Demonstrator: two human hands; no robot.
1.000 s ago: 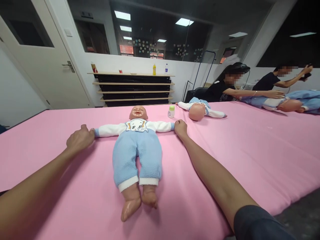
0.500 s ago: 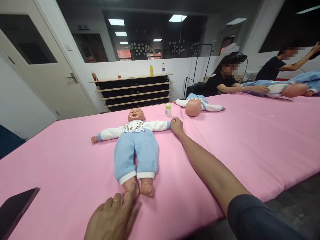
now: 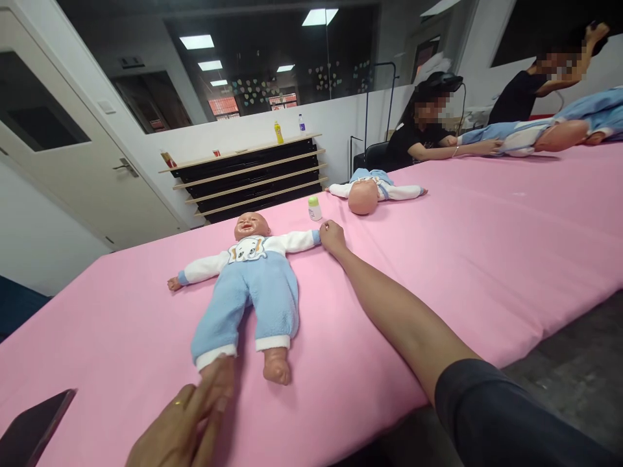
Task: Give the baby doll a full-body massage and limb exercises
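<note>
A baby doll (image 3: 272,292) in blue trousers and a white top with an animal-face bib lies on its back, arms spread. My right hand (image 3: 333,238) is closed around the doll's hand at the blue cuff of its outstretched sleeve. At the near end my left hand (image 3: 178,421), with a ring on one finger, holds the doll's foot on the left; the fingers hide part of that foot. The doll's other foot (image 3: 277,366) lies loose. Beyond my right hand stands a small jar with a green lid (image 3: 314,209).
The pink-covered table (image 3: 438,259) carries a second doll (image 3: 363,196) at its far edge and a dark phone-like slab (image 3: 36,425) near left. Two people sit at the far right, one with hands on another doll (image 3: 520,139). A shelf unit (image 3: 253,172) stands behind.
My left hand has moved left and toward me with the doll's foot, spreading the legs apart. My right hand stays at the doll's hand. The camera view has tilted a little.
</note>
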